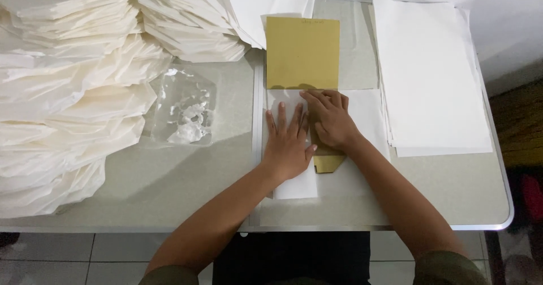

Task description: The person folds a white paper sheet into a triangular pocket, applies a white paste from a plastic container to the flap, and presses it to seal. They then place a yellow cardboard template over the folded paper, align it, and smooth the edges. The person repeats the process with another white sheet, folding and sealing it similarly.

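Pale grey-green and edged in metal, your table [169, 194] fills nearly the whole view, with tiled floor [113, 251] showing below its near edge. Along the left side, tall heaps of folded white paper pieces [62, 92] take up the most room, leaning in layered stacks from the far corner down toward you. A second, smaller bank of the same folded pieces [186, 24] sits at the far middle. On the right lies a flat stack of plain white sheets [430, 75], squared up and well apart from your hands.

Between the heaps and your work sits a crumpled clear plastic bag [184, 106], lying loose on the table. At the centre is a yellow-brown card template [302, 53], flat and upright to your view, its lower part running under your hands; a small notched end of it [328, 163] peeks out near your right wrist. A white sheet of paper [294, 186] lies over the template's lower half.

Your left hand [288, 146] lies flat on that sheet, fingers spread and straight, pressing rather than gripping. Your right hand [331, 118] rests just beside it, touching it, fingers together and slightly bent, bearing down on the paper along the template's edge, holding nothing closed in its grasp.
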